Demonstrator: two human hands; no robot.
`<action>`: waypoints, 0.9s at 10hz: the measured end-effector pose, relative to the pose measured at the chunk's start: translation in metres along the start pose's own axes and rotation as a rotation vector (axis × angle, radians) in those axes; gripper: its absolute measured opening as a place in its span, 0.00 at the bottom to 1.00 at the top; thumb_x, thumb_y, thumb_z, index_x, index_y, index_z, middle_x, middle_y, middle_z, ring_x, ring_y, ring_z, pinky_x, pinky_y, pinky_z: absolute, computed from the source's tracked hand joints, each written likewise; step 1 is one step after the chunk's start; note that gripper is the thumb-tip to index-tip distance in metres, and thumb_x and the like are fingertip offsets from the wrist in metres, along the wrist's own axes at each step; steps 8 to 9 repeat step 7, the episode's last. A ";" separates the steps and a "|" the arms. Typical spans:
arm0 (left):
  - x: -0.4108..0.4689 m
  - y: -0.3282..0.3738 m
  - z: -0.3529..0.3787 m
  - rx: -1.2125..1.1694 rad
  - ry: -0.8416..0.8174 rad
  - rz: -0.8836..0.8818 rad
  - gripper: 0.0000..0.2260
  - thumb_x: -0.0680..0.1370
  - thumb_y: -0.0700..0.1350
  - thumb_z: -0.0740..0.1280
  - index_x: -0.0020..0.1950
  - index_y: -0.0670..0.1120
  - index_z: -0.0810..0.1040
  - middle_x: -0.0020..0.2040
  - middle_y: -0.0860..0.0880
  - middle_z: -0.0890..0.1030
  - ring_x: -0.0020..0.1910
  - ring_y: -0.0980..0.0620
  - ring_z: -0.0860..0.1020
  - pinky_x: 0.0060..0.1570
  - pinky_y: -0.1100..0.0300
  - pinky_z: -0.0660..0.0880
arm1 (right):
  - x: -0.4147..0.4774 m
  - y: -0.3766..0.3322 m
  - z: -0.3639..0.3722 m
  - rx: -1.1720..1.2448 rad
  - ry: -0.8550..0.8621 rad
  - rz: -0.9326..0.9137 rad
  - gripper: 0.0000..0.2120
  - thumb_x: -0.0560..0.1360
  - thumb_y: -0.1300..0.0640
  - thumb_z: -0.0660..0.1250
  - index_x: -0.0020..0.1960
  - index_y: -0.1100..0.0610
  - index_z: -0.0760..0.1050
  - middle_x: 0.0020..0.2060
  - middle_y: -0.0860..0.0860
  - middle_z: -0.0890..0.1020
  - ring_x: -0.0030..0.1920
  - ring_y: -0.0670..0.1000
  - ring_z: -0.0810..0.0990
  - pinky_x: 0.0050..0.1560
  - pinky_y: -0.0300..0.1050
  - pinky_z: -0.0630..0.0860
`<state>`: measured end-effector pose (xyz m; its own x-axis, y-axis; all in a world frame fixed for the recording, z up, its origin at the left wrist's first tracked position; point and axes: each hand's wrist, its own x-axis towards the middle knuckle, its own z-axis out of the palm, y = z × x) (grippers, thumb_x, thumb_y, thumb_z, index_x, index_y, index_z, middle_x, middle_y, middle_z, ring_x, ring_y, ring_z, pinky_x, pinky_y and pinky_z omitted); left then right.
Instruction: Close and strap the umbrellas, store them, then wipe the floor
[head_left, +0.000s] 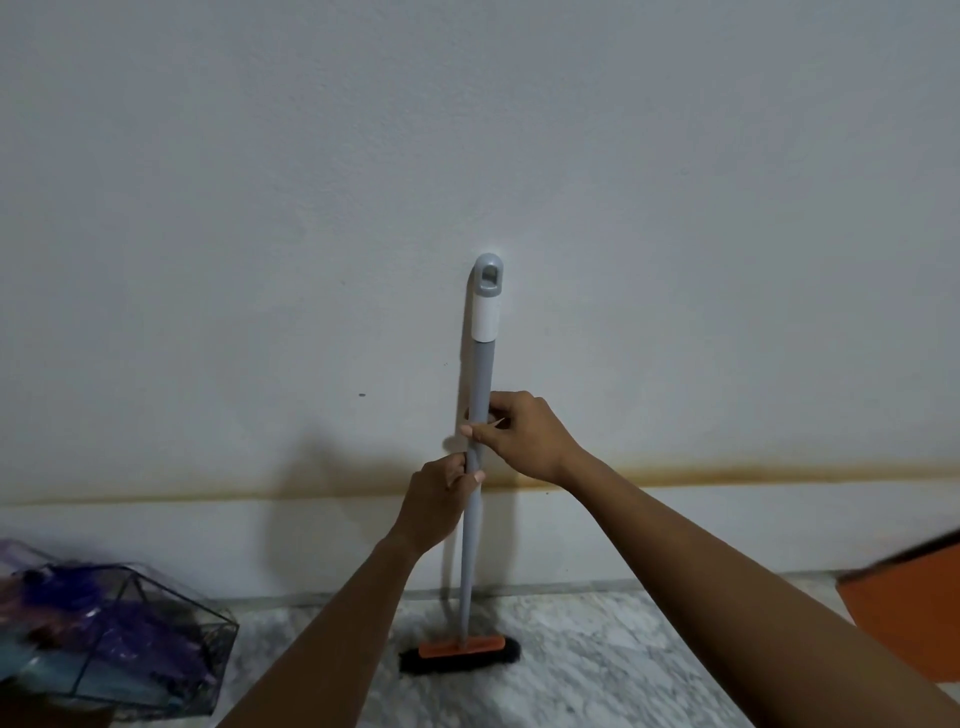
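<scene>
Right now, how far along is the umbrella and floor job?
Done: nothing visibly; a clear purple umbrella lies on the marble floor, apparently still open. In hand: the left hand and right hand grip the grey pole of a floor brush standing by the wall. Left: closing, strapping, storing, then wiping.

Person's left hand (436, 499) & right hand (524, 436): both bare, w/ forearms bare right to the bottom edge (upper arms out of view). Fingernails short, trimmed; a thumbnail shows on each hand.
</scene>
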<state>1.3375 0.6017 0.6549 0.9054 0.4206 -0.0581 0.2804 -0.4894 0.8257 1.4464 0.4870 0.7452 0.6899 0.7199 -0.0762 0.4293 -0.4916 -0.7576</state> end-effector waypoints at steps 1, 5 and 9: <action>-0.002 0.003 -0.003 0.010 -0.002 -0.008 0.14 0.79 0.45 0.66 0.35 0.46 0.69 0.26 0.53 0.69 0.27 0.58 0.70 0.29 0.66 0.65 | -0.002 -0.004 0.000 0.009 -0.004 0.008 0.24 0.69 0.37 0.67 0.46 0.58 0.80 0.43 0.56 0.84 0.46 0.57 0.82 0.49 0.59 0.80; -0.010 0.008 -0.009 -0.134 0.051 -0.001 0.07 0.81 0.42 0.64 0.46 0.43 0.81 0.25 0.56 0.71 0.25 0.58 0.68 0.32 0.62 0.65 | -0.009 -0.006 0.006 -0.036 0.056 0.071 0.13 0.75 0.43 0.68 0.52 0.52 0.81 0.48 0.46 0.85 0.51 0.49 0.83 0.55 0.56 0.80; -0.032 0.008 -0.011 -0.143 0.054 -0.078 0.18 0.78 0.55 0.65 0.63 0.48 0.79 0.51 0.52 0.84 0.52 0.52 0.81 0.56 0.55 0.76 | -0.032 -0.009 0.006 -0.060 0.127 0.134 0.23 0.74 0.40 0.69 0.67 0.46 0.74 0.60 0.46 0.82 0.60 0.50 0.80 0.61 0.51 0.77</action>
